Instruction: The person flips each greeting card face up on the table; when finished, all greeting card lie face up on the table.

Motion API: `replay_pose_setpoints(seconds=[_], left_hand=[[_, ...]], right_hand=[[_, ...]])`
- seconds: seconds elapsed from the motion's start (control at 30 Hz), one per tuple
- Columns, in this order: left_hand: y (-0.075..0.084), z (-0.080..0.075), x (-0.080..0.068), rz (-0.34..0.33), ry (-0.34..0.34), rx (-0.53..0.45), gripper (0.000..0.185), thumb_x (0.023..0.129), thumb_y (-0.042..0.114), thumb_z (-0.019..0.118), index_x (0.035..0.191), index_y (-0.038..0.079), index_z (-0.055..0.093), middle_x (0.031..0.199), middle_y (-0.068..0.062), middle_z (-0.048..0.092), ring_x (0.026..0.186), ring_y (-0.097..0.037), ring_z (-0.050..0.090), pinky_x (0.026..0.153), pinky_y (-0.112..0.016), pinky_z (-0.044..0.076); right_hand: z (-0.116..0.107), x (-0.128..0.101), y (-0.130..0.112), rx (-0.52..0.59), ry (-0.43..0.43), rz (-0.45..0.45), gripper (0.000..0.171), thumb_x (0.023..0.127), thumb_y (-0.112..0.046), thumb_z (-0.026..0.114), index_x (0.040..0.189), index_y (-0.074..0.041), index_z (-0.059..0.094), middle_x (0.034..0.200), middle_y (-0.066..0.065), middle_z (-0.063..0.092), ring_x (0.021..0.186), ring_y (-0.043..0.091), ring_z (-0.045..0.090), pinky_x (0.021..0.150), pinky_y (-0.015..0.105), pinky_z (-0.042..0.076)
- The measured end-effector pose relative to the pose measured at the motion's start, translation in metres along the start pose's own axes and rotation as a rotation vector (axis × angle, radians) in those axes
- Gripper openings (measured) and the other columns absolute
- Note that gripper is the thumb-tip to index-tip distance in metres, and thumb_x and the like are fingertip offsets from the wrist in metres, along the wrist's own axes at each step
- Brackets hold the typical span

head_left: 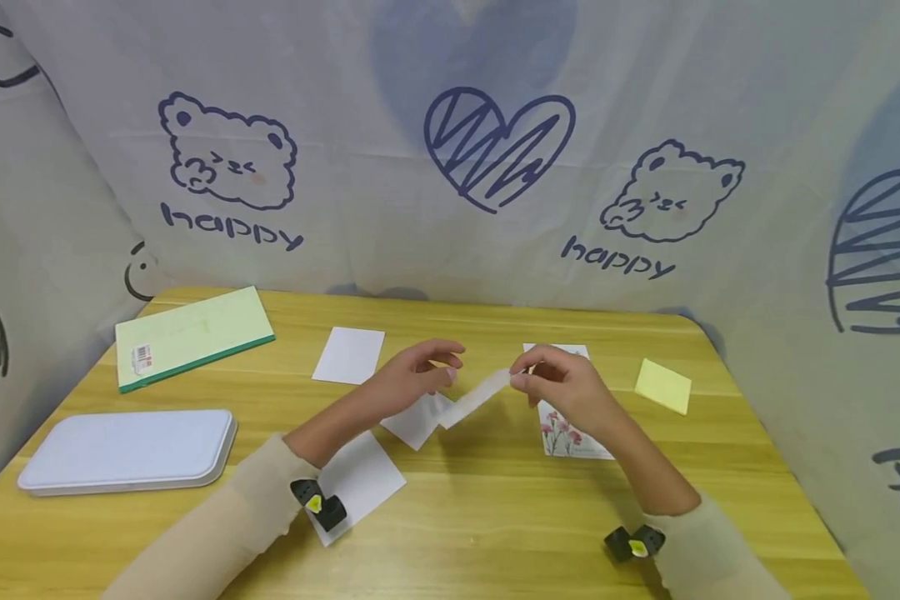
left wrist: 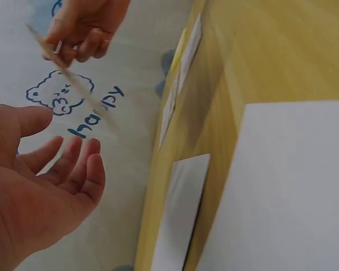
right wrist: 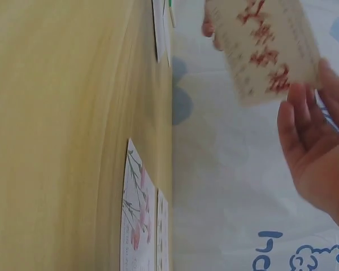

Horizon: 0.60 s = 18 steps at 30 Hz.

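My right hand point(head_left: 567, 388) pinches a thin card point(head_left: 474, 402) by one end, holding it tilted above the table. Its face shows in the right wrist view as a pale card point(right wrist: 265, 53) with a red print and small lettering. Close to the card's other end is my left hand point(head_left: 412, 379). In the left wrist view the left hand point(left wrist: 51, 192) has loosely bent fingers spread apart from the thumb, and a gap separates it from the card. Below the right hand lies a white card with pink flowers point(head_left: 562, 435), partly hidden by that hand.
White cards point(head_left: 348, 354) lie about the left arm, one point(head_left: 363, 483) partly under the sleeve. Further left are a white case point(head_left: 127, 450) and a green book point(head_left: 195, 337). A yellow paper pad point(head_left: 663, 386) lies at the right. Printed cloth point(head_left: 367, 208) hangs behind the table.
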<state>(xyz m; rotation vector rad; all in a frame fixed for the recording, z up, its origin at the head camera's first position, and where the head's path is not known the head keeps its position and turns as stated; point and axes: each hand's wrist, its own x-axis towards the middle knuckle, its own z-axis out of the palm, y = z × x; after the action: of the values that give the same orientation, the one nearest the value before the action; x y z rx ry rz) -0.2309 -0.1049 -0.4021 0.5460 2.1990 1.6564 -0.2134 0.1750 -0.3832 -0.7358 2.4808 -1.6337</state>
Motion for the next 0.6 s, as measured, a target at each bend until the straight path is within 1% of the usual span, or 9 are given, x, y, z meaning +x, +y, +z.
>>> replay_pose_setpoints(seconds=[0.07,0.13,0.2,0.3,0.37,0.47,0.53,0.6], left_hand=[[0.0026,-0.0037,-0.0014,0.026,0.014,-0.021,0.037,0.104,0.026,0.055,0.14,0.017,0.056,0.135,-0.012,0.061,0.113,-0.029,0.062,0.1,-0.055,0.047],[0.0049,-0.0065,-0.0027,0.044,0.026,-0.037,0.033,0.105,0.027,0.053,0.135,0.016,0.06,0.132,-0.011,0.063,0.112,-0.028,0.063,0.1,-0.056,0.047],[0.0067,-0.0082,-0.0039,0.048,0.04,-0.039,0.032,0.106,0.03,0.052,0.132,0.015,0.062,0.13,-0.01,0.064,0.11,-0.026,0.063,0.1,-0.056,0.046],[0.0078,-0.0088,-0.004,0.056,0.068,-0.04,0.033,0.105,0.033,0.053,0.129,0.014,0.064,0.125,-0.008,0.067,0.106,-0.024,0.063,0.1,-0.057,0.047],[0.0075,-0.0084,-0.0035,0.06,0.084,-0.051,0.031,0.104,0.031,0.056,0.127,0.013,0.065,0.121,-0.007,0.069,0.104,-0.023,0.063,0.099,-0.058,0.046],[0.0062,-0.0074,-0.0022,0.073,0.094,-0.088,0.026,0.101,0.024,0.061,0.123,0.01,0.067,0.118,-0.008,0.07,0.104,-0.022,0.064,0.1,-0.059,0.046],[0.0054,-0.0071,-0.0016,0.079,0.105,-0.107,0.024,0.1,0.019,0.064,0.121,0.008,0.067,0.117,-0.008,0.07,0.103,-0.021,0.064,0.1,-0.058,0.047],[0.005,-0.0071,-0.0014,0.092,0.124,-0.098,0.023,0.099,0.016,0.064,0.12,0.007,0.067,0.116,-0.009,0.07,0.102,-0.019,0.064,0.098,-0.054,0.049]], right_hand=[[-0.0016,0.0005,0.0011,-0.03,0.052,0.039,0.015,0.098,-0.026,0.068,0.105,-0.014,0.068,0.089,0.012,0.062,0.072,0.028,0.061,0.065,0.03,0.055],[-0.0033,0.0011,0.0023,-0.044,0.093,0.083,0.02,0.098,-0.033,0.067,0.106,-0.014,0.068,0.091,0.015,0.062,0.073,0.027,0.06,0.065,0.029,0.054],[-0.0046,0.0018,0.0035,-0.036,0.129,0.125,0.026,0.098,-0.038,0.066,0.106,-0.013,0.068,0.094,0.019,0.062,0.075,0.027,0.06,0.065,0.029,0.053],[-0.005,0.0037,0.0044,-0.025,0.166,0.17,0.034,0.096,-0.044,0.066,0.106,-0.012,0.068,0.094,0.019,0.062,0.075,0.025,0.06,0.064,0.028,0.053],[-0.0047,0.0047,0.0047,-0.014,0.184,0.187,0.036,0.096,-0.045,0.066,0.106,-0.011,0.068,0.093,0.017,0.062,0.074,0.022,0.06,0.066,0.03,0.054],[-0.004,0.0055,0.0045,0.001,0.198,0.197,0.036,0.096,-0.044,0.066,0.106,-0.01,0.067,0.091,0.016,0.062,0.072,0.019,0.059,0.067,0.033,0.056],[-0.0037,0.0058,0.0045,-0.001,0.197,0.201,0.034,0.097,-0.043,0.066,0.106,-0.01,0.067,0.091,0.017,0.062,0.072,0.021,0.058,0.067,0.033,0.055],[-0.0033,0.0062,0.0047,-0.029,0.185,0.203,0.032,0.097,-0.042,0.066,0.106,-0.011,0.068,0.093,0.016,0.064,0.077,0.024,0.059,0.069,0.032,0.055]])
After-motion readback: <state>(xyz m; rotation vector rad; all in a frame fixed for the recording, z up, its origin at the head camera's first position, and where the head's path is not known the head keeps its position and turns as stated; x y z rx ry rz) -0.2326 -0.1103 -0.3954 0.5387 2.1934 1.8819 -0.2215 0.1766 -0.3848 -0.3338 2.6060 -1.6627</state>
